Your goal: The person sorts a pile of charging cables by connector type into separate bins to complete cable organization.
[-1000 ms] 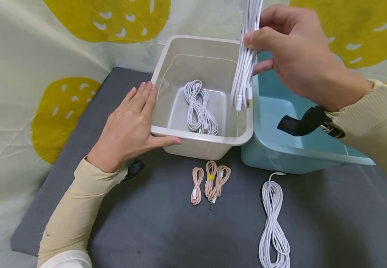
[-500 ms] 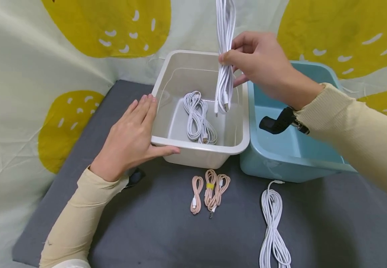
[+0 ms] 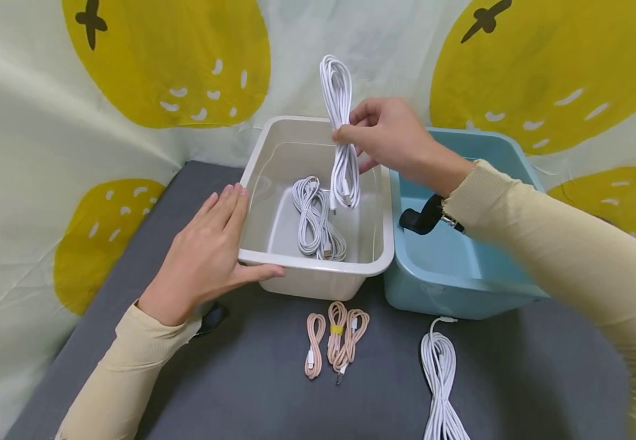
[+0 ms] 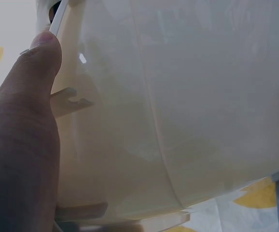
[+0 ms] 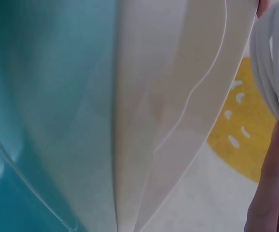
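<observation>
My right hand (image 3: 394, 137) pinches a coiled white charging cable (image 3: 335, 85) between thumb and fingers, held upright over the cream bin (image 3: 318, 267). Its lower end, with the plugs, hangs inside the bin's outline. In the right wrist view, loops of the same cable (image 5: 274, 63) show at the right edge above the fingers. Other coiled white cables (image 3: 311, 229) lie on the bin's floor. My left hand (image 3: 202, 250) rests on the bin's near left corner, fingers straight along the left rim and thumb along the front rim. The left wrist view shows the thumb (image 4: 26, 116) against the bin.
A blue bin (image 3: 444, 293) stands against the cream one on the right. In front on the dark grey surface (image 3: 252, 391) lie several coiled pink cables (image 3: 314, 345), one with a yellow tie. A long white cable (image 3: 440, 373) lies to their right. A patterned cloth (image 3: 307, 36) hangs behind.
My right hand has moved left with the white cable, from the gap between the bins to over the cream bin. The left hand stays on the rim. The head view has tilted up.
</observation>
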### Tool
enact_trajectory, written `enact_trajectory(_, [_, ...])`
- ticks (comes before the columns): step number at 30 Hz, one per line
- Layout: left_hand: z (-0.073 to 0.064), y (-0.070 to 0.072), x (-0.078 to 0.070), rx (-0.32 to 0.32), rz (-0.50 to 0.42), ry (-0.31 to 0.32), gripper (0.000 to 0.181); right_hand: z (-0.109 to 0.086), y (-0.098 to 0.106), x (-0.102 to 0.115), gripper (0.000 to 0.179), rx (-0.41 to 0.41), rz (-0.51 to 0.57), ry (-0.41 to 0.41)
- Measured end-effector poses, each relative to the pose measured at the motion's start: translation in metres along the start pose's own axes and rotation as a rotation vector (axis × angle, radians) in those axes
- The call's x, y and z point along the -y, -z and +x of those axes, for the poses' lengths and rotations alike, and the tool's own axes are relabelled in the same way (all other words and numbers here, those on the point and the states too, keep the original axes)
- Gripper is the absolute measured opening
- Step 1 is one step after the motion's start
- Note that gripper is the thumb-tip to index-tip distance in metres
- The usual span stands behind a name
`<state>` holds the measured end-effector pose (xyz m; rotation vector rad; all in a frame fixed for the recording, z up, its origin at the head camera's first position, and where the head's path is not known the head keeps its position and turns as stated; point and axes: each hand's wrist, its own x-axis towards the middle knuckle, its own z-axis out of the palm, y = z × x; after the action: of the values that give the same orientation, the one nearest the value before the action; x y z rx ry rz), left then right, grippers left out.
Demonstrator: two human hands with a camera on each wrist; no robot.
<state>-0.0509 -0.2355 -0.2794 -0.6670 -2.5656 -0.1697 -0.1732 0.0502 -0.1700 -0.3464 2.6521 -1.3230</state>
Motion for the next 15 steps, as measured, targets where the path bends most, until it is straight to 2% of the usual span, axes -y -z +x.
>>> enact_trajectory(7, [-0.003,-0.002,0.008,0.038,0.018,0.001,0.132,0.009,-0.009,0.002,0.035,-0.001,-0.002,-0.014])
enact_trajectory(15, [-0.009,-0.001,0.013,0.017,0.018,0.035,0.133,0.025,-0.025,0.01,0.031,0.032,0.004,0.007])
